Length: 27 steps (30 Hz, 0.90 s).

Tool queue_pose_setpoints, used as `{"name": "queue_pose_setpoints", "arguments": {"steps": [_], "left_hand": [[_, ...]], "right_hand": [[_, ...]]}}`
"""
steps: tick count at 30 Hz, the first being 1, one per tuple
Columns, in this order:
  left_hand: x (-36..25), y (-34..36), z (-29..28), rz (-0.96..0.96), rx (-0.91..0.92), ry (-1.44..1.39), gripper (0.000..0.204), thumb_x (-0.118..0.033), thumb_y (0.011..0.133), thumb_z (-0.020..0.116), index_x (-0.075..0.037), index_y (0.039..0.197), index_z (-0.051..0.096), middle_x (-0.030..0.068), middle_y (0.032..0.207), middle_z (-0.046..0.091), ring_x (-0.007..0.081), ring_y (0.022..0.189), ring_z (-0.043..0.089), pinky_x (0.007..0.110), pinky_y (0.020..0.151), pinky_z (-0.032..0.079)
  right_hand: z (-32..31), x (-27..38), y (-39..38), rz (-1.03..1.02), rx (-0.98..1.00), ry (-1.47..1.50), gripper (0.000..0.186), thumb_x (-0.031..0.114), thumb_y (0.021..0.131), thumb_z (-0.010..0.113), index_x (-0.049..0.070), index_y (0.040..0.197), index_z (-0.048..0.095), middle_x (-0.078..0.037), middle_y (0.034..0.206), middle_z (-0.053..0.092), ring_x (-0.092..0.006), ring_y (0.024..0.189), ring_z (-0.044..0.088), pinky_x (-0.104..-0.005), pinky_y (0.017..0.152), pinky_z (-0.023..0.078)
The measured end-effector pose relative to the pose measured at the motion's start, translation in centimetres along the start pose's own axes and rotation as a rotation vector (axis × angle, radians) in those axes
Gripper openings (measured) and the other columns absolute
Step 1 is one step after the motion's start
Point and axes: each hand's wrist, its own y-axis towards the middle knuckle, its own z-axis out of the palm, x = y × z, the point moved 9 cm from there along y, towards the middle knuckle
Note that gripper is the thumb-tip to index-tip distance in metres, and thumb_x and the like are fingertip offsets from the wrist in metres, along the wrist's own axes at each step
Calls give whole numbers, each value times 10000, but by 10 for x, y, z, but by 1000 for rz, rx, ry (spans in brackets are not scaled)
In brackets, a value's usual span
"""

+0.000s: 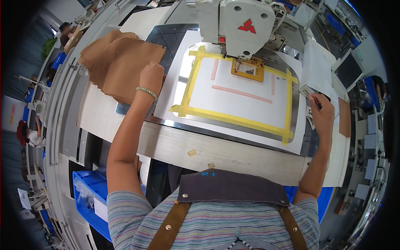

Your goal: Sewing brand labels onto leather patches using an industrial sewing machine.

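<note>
My left hand [151, 79], with a bead bracelet at the wrist, is closed over the right part of a fanned stack of brown paper sheets [116, 66]; what its fingers grip is hidden. My right hand [321, 109] is closed on a small dark item [317, 103], too small to name, beside a white box [311, 71] and small labels [310, 116]. Between my hands a yellow frame [259, 75] lies under the white machine head [233, 29], on a white sheet [233, 112] edged with yellow tape [233, 116] and bearing pink strips [241, 93].
The pale table's front edge [196, 154] runs below the metal plate. Blue bins [89, 204] sit lower at left and right. A dark screen [349, 71] stands at right. Two people [66, 33] work at stations far left, one above the other [31, 135]. A brown board [343, 116] lies far right.
</note>
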Motion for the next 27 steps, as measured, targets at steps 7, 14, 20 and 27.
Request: {"name": "queue_pose_setpoints", "arguments": {"steps": [7, 14, 20, 27], "left_hand": [[59, 12, 9, -156, 47, -336, 81, -28, 843, 727, 17, 871, 789, 182, 873, 756, 285, 837, 764, 340, 778, 632], [102, 15, 38, -666, 36, -1885, 188, -93, 943, 721, 65, 1044, 706, 70, 896, 713, 141, 770, 711, 243, 703, 616], [-6, 40, 28, -445, 211, -1850, 148, -131, 977, 713, 15, 957, 728, 39, 844, 685, 126, 742, 690, 234, 698, 610], [-2, 16, -49, -5, -342, -427, 325, -183, 858, 784, -49, 1149, 733, 133, 1164, 733, 328, 984, 717, 432, 849, 590]], "right_hand": [[1, 17, -3, 11, 90, 143, 182, 127, 994, 716, -45, 1055, 721, -104, 911, 702, -163, 788, 618, -297, 754, 502], [30, 64, 1, -83, 222, 264, 162, 107, 977, 714, -39, 1046, 724, -111, 878, 700, -169, 779, 629, -299, 746, 508], [101, 157, -24, -540, 432, 232, 150, 63, 926, 697, 13, 1064, 731, -136, 973, 745, -296, 808, 697, -374, 734, 541], [136, 170, -32, -548, 548, 66, 176, 138, 931, 706, 63, 1084, 749, -101, 981, 759, -311, 852, 721, -394, 742, 553]]}}
